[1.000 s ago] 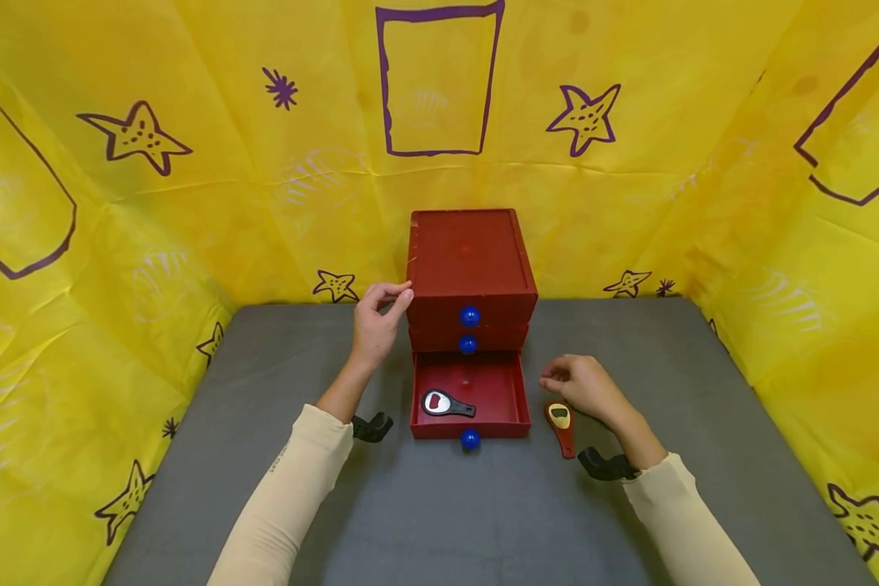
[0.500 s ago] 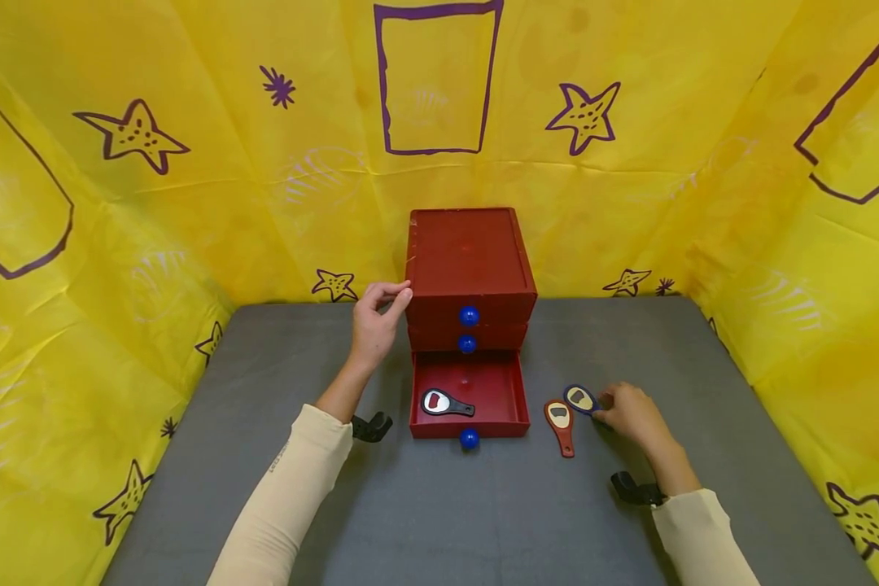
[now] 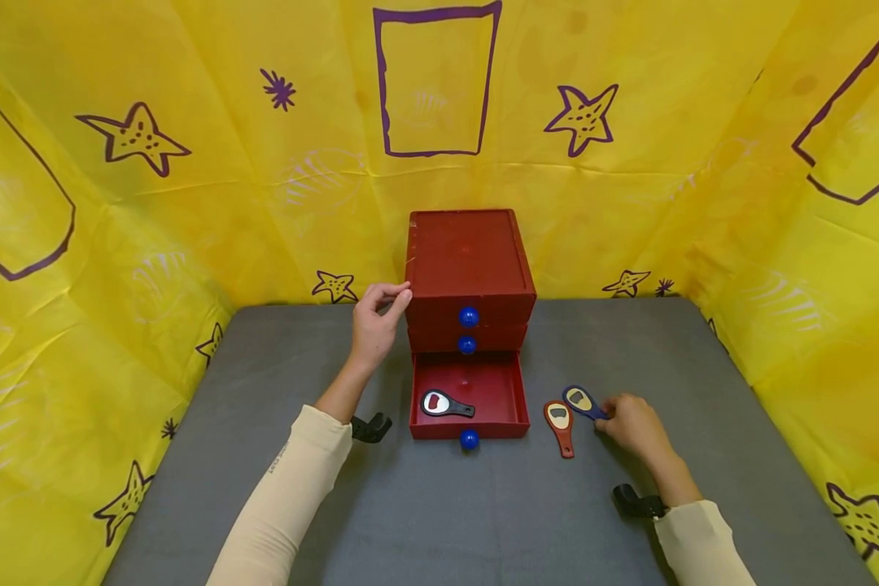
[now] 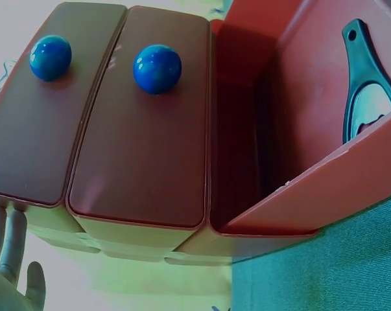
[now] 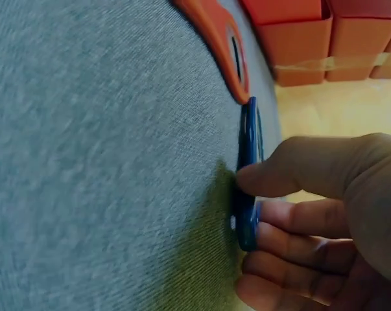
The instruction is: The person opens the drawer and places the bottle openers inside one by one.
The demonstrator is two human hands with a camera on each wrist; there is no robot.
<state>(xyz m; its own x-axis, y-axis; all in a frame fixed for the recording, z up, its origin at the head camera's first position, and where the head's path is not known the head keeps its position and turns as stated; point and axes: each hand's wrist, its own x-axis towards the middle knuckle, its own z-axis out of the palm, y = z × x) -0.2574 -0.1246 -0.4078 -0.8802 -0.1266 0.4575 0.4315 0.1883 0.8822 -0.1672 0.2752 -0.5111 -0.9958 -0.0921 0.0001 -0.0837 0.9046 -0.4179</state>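
Observation:
A red drawer cabinet (image 3: pixel 471 252) with blue knobs stands at the table's back; its bottom drawer (image 3: pixel 509 399) is pulled out. Inside that drawer lies a black bottle opener (image 3: pixel 448 403) with a silver head, seen also in the left wrist view. My left hand (image 3: pixel 376 321) rests its fingertips on the cabinet's upper left side, fingers fairly straight. To the right, a red bottle opener (image 3: pixel 560 427) and a blue bottle opener (image 3: pixel 580 400) lie side by side on the table. My right hand (image 3: pixel 636 425) pinches the blue one's handle (image 5: pixel 247 223) between thumb and fingers.
The grey cloth-covered table (image 3: pixel 439 521) spreads around the cabinet. Yellow patterned fabric (image 3: pixel 249 203) walls it in at the back and both sides. The upper two drawers (image 3: pixel 435 338) are closed.
My right hand has moved right and toward me from beside the drawer, and the blue bottle opener now lies next to the red one. The left hand stays put.

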